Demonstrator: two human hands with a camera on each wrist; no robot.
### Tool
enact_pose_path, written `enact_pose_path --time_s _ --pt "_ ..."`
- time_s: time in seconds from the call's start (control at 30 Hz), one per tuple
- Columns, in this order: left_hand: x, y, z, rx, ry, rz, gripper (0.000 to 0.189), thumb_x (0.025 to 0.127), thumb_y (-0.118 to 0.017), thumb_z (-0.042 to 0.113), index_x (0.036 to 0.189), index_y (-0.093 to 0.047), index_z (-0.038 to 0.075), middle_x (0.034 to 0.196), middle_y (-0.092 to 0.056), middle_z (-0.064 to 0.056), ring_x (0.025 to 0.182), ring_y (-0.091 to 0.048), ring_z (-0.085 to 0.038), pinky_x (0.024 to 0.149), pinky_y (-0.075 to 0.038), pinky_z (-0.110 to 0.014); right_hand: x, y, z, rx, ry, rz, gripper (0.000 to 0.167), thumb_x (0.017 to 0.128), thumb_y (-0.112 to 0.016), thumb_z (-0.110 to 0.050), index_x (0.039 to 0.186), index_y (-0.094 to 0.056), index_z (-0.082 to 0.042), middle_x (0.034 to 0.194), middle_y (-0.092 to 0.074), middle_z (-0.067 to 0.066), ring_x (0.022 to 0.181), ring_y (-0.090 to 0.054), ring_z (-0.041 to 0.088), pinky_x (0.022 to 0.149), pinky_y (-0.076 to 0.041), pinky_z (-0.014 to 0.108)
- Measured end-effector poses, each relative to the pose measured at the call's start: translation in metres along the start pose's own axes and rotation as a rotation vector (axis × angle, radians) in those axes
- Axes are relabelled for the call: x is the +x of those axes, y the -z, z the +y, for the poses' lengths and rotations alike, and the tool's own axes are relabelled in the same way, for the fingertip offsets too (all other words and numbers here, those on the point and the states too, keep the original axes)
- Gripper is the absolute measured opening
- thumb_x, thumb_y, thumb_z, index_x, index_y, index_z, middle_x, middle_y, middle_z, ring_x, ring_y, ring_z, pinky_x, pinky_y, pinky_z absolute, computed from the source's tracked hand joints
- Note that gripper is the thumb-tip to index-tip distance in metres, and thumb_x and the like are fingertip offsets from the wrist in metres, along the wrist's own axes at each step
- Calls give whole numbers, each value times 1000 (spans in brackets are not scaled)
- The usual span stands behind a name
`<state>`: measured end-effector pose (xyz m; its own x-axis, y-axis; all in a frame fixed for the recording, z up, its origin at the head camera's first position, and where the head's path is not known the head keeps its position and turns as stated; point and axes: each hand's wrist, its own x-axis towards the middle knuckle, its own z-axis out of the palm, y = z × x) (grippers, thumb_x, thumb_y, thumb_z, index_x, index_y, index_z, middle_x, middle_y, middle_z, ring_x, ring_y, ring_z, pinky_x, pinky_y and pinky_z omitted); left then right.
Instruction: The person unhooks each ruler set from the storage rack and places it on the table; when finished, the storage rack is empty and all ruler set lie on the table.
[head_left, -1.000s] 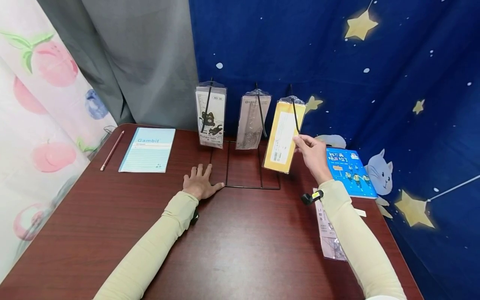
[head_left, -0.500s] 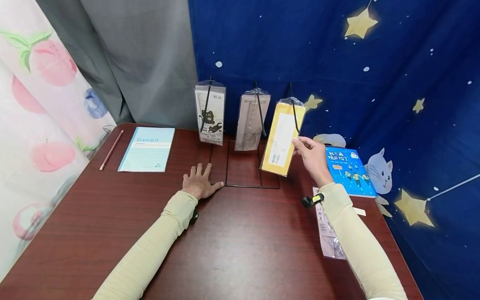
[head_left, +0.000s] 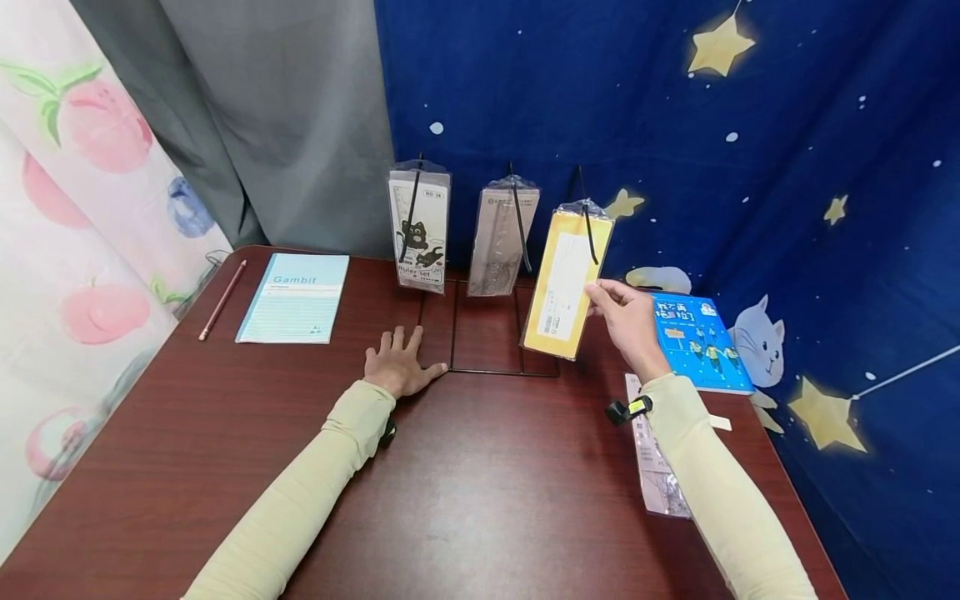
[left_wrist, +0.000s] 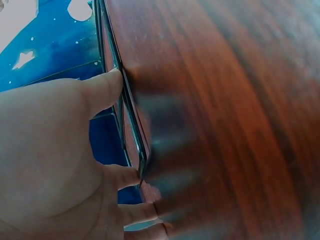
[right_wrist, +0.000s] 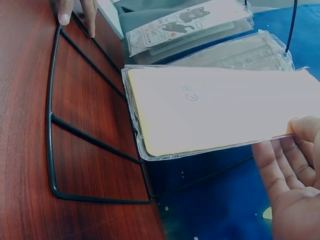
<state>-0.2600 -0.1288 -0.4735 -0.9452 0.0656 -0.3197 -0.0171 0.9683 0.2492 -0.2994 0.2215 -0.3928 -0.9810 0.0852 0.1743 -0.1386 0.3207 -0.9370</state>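
Note:
My right hand [head_left: 628, 329] pinches the right edge of a yellow card packet [head_left: 567, 283] in clear plastic, thumb in front and fingers behind. The packet's top overlaps the right hook of a black wire display rack [head_left: 502, 372], and its lower end tilts toward me. My left hand [head_left: 396, 364] lies spread on the table, its thumb touching the near corner of the rack's base. On the left hook hangs a ruler set packet [head_left: 420, 229] with black cats. A pinkish packet [head_left: 501, 242] hangs from the middle hook; in the right wrist view it shows a clear ruler.
A light blue notebook [head_left: 292, 300] and a pencil [head_left: 223, 300] lie at the left. On the right are a blue book [head_left: 701, 342] and another pink packet [head_left: 654, 467], partly under my right forearm. Curtains hang close behind the table [head_left: 465, 492].
My right hand and the yellow packet have shifted slightly down and toward me. The left hand keeps its place on the table.

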Motion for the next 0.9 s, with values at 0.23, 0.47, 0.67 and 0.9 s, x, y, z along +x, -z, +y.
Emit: enact_pose_path --time_s 0.23,0.47,0.67,0.9 --pt "-3 2 1 -4 -4 25 88 102 -46 65 168 -16 14 172 -15 -24 159 -16 -45 121 -25 -66 -4 2 0 -42 -10 7 49 98 -71 -44 126 -73 -4 94 -77 -7 75 -73 6 82 -56 22" --pt "-4 1 1 -11 1 22 88 102 -48 64 168 -17 14 172 -16 -24 159 -16 -45 121 -26 -67 -8 3 3 -61 -6 0 49 97 -71 -45 125 -74 -5 92 -76 -7 83 -76 22 81 -54 19" --pt "-5 2 2 -9 2 28 88 102 -49 64 167 -18 14 171 -18 -24 158 -18 -45 120 -28 -66 -11 6 2 -35 -13 1 47 97 -72 -42 124 -73 -3 87 -74 -14 74 -72 7 81 -52 16" --pt "-3 1 1 -5 5 25 89 102 -48 65 168 -17 14 172 -17 -24 158 -17 -45 120 -27 -65 -17 7 0 -36 3 -15 46 98 -72 -39 124 -74 -1 82 -73 -17 73 -72 6 81 -52 17"
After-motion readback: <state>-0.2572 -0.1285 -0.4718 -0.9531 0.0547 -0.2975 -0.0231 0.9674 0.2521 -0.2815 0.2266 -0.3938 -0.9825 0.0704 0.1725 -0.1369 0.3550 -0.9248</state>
